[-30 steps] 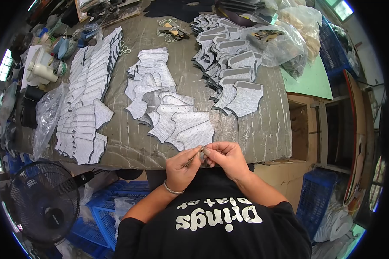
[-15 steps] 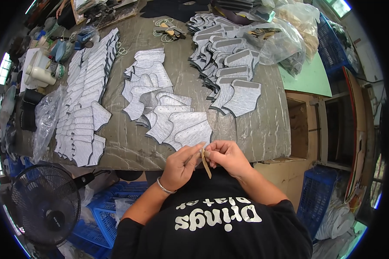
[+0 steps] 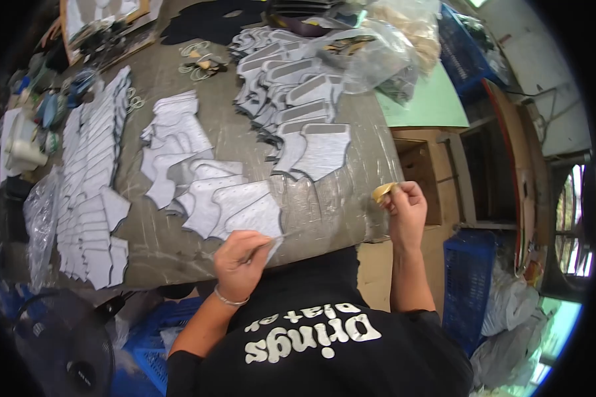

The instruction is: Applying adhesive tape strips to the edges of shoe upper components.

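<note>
My right hand (image 3: 407,208) is raised over the table's right front edge, fingers pinched on a curled tan strip (image 3: 383,192). My left hand (image 3: 242,261), with a bangle on its wrist, is closed in a pinch at the front of the table. A thin sliver shows by its fingertips, too faint to name. Just beyond it lies the middle pile of overlapping light grey cut fabric pieces (image 3: 242,205) with dark edges; the nearest piece meets my left fingertips. The two hands are well apart.
A long row of similar grey pieces (image 3: 89,198) lies left, and a stack with dark grey patches (image 3: 321,149) at the far right. Clear plastic bags (image 3: 384,56) sit behind it. Blue crates (image 3: 467,284) and a black fan (image 3: 63,337) stand beside the table (image 3: 338,218).
My hands have drawn apart. The right hand has swung out to the right and up with the tan strip, while the left stays by the middle pile. The view has shifted right.
</note>
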`<action>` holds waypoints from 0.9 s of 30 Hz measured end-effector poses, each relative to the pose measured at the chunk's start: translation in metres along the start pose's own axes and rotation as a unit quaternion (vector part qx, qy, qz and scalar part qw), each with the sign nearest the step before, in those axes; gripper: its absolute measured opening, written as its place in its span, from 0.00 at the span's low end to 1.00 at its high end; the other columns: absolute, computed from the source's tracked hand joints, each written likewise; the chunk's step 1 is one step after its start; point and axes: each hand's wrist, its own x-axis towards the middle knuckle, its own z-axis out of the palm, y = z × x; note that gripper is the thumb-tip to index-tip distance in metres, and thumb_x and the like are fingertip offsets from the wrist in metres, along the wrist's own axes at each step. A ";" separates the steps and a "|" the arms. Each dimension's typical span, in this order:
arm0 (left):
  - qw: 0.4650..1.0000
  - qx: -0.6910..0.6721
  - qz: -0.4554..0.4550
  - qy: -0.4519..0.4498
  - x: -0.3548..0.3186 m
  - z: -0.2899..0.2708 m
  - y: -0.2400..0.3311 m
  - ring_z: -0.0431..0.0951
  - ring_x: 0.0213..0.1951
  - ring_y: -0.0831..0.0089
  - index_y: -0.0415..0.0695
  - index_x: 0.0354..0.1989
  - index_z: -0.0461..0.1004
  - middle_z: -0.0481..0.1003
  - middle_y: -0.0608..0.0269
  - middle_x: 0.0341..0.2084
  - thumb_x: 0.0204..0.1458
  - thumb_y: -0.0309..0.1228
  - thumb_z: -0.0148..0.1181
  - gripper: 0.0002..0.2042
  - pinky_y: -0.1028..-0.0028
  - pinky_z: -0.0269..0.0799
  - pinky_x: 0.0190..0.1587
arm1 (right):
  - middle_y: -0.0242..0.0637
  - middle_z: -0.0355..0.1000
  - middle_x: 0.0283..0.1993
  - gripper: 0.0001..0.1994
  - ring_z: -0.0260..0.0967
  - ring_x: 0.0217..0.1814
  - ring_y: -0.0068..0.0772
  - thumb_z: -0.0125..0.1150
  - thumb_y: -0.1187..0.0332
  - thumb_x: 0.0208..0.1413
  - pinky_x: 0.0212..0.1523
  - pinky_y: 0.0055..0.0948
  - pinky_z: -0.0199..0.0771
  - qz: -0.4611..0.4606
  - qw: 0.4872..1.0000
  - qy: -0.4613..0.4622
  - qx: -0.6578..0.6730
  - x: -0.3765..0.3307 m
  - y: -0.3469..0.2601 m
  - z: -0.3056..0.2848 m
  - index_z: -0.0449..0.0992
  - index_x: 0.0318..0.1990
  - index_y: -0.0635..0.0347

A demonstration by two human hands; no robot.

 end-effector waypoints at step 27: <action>0.945 0.277 0.048 -0.166 -0.027 -0.019 0.000 0.74 0.32 0.68 0.43 0.37 0.78 0.78 0.65 0.46 0.38 0.23 0.59 0.14 0.73 0.73 0.31 | 0.32 0.75 0.28 0.09 0.69 0.25 0.17 0.65 0.68 0.57 0.27 0.17 0.68 0.241 0.914 -0.296 -0.138 -0.005 0.019 0.104 0.78 0.33 0.66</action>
